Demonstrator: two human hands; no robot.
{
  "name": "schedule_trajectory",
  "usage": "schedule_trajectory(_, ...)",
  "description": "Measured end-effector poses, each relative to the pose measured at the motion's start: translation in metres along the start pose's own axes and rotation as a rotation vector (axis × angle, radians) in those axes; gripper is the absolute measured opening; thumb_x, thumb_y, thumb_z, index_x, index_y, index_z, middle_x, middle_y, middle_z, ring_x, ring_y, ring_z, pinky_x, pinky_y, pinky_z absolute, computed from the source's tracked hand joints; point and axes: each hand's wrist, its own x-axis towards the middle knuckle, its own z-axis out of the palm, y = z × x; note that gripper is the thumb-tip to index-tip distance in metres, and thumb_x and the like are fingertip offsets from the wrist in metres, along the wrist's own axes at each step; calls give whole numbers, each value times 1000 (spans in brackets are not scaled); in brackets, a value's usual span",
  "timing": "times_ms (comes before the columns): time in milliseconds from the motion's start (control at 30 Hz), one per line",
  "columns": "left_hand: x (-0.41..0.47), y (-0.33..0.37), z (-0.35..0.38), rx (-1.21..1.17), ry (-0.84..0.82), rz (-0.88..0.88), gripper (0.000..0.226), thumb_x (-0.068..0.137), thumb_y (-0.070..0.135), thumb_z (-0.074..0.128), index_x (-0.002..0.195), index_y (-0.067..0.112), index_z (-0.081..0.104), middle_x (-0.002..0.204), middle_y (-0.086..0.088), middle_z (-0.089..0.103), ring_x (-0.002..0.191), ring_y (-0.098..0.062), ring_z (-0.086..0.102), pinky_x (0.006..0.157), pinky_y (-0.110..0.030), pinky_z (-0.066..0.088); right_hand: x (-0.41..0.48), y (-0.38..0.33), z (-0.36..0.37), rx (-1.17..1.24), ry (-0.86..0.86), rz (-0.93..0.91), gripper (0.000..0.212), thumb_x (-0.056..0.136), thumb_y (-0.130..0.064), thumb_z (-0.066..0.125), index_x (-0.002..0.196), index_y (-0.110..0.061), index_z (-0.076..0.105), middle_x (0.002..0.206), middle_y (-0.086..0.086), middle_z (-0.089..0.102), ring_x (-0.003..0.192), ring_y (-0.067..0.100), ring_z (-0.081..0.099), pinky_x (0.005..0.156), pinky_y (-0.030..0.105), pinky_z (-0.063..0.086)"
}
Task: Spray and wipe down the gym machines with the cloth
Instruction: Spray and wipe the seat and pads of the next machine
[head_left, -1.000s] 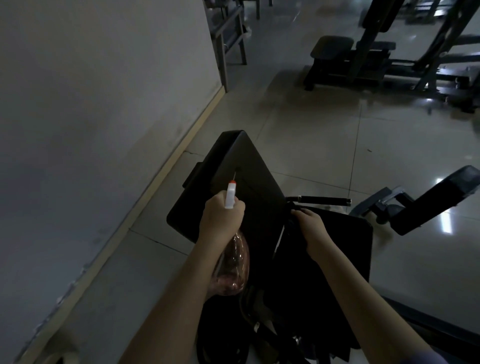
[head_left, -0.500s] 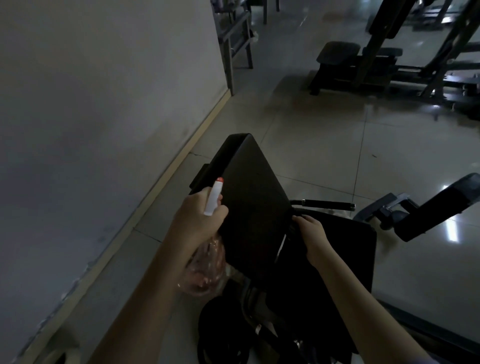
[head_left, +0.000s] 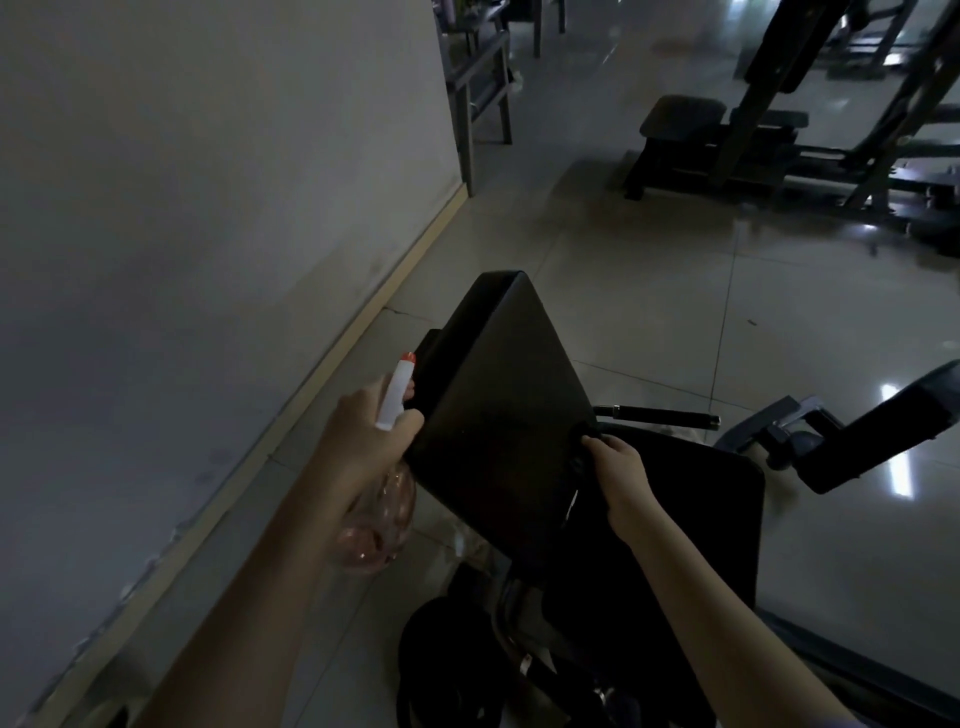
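Spray bottle (head_left: 379, 525), clear and pink-tinted, hangs near a pale wall (head_left: 208, 208). The left hand (head_left: 363, 441) clasps its neck, and the white, orange-tipped nozzle (head_left: 397, 389) sits just beside the left edge of a tilted black back pad (head_left: 498, 405), apparently kept ready to wet that surface. At the pad's right edge the right hand (head_left: 618, 467) curls its fingers on a dark bunch. This is seemingly the cloth (head_left: 584, 434), placed to wipe, though the dim light leaves that unsure. Further right lie the flat seat (head_left: 691, 509) and a black handle (head_left: 654, 417). Well apart across the tiled floor (head_left: 649, 291) stand more machines (head_left: 727, 135).
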Motion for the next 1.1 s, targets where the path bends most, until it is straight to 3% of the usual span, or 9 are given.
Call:
schedule_trajectory(133,0,2,-1,18,-18,2,38,93,14,51,131,12,50,112,-9,62,94,-17,57,69,-19,40,16,-14,22,0,13,-54,31,96,-26,51,120,-8,58,105,10,65,94,27,64,80,38,54)
schedule_trajectory(233,1,0,0,41,0,-3,7,90,12,52,96,10,56,77,-7,58,73,-20,57,55,-21,37,26,-37,46,-13,29,-124,37,97,-36,46,128,-16,52,118,8,61,103,27,61,86,42,52)
schedule_trajectory(333,1,-2,0,76,34,11,10,88,15,54,79,11,51,65,-1,49,62,-18,51,51,-23,34,23,-57,78,-32,-24,-216,47,100,-38,39,144,-23,35,141,7,45,125,29,47,103,45,41)
schedule_trajectory(400,1,-1,0,92,31,26,6,87,16,55,87,11,55,70,-2,54,65,-18,54,51,-22,35,13,-60,103,-68,-92,-296,54,101,-36,35,151,-24,18,155,2,23,140,26,26,113,41,26)
schedule_trajectory(467,4,-1,0,114,31,51,18,87,18,54,102,10,57,82,-4,61,73,-19,59,55,-20,40,7,-50,125,-195,-92,-462,56,102,-32,32,151,-21,7,159,-4,2,146,17,3,118,37,8)
schedule_trajectory(533,6,-2,1,133,28,65,26,87,18,53,111,10,56,92,-5,65,78,-19,61,62,-25,45,12,-41,133,-272,-43,-546,55,103,-30,28,151,-20,3,159,-5,-5,145,12,-7,118,33,-1)
schedule_trajectory(667,7,-2,1,144,17,60,28,87,15,53,113,6,57,91,-11,66,78,-24,63,66,-29,48,37,-59,134,-377,-1,-618,55,104,-28,26,151,-16,2,159,-1,-2,146,15,-5,119,35,0)
schedule_trajectory(833,11,-5,2,137,45,52,24,87,15,53,110,9,57,71,0,59,62,-14,57,50,-13,38,71,-113,141,-445,52,-599,51,104,-29,23,152,-17,8,160,0,3,146,18,-1,118,34,2)
schedule_trajectory(1100,10,-3,6,142,74,28,25,86,13,52,110,8,58,65,0,56,61,-19,58,52,-16,38,37,-72,143,-491,6,-723,54,103,-27,27,151,-17,5,159,-2,-5,145,15,-8,119,35,-1)
